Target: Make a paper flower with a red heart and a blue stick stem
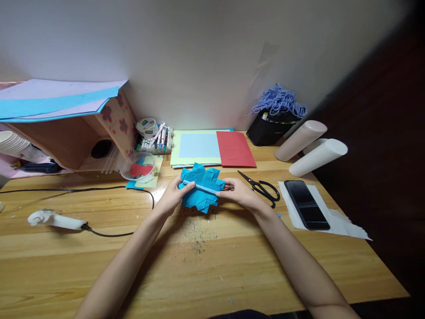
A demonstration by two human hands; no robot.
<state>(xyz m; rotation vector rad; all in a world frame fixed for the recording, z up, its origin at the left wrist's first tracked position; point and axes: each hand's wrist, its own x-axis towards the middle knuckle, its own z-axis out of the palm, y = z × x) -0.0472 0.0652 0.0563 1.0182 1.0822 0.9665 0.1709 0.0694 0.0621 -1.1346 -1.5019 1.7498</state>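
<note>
Between my two hands is a blue folded-paper piece [201, 175] with pointed tips all round, held a little above the wooden table. A narrow light-blue paper strip [207, 189] lies slantwise across its face. My left hand [172, 195] pinches the left edge, its thumb pressed on the strip's left end. At the right edge my right hand [241, 192] grips the strip's other end between thumb and fingers. Some fingers of both hands are hidden behind the paper. Black-handled scissors [262, 188] lie just beyond my right hand.
Coloured sheets [199, 146] and a red sheet [235, 148] lie at the back. A phone [307, 204] rests on white paper at right, near white rolls [318, 156]. Leftward are a plastic bowl [146, 177], markers [162, 139], a cardboard box [114, 124] and a white corded tool [58, 220].
</note>
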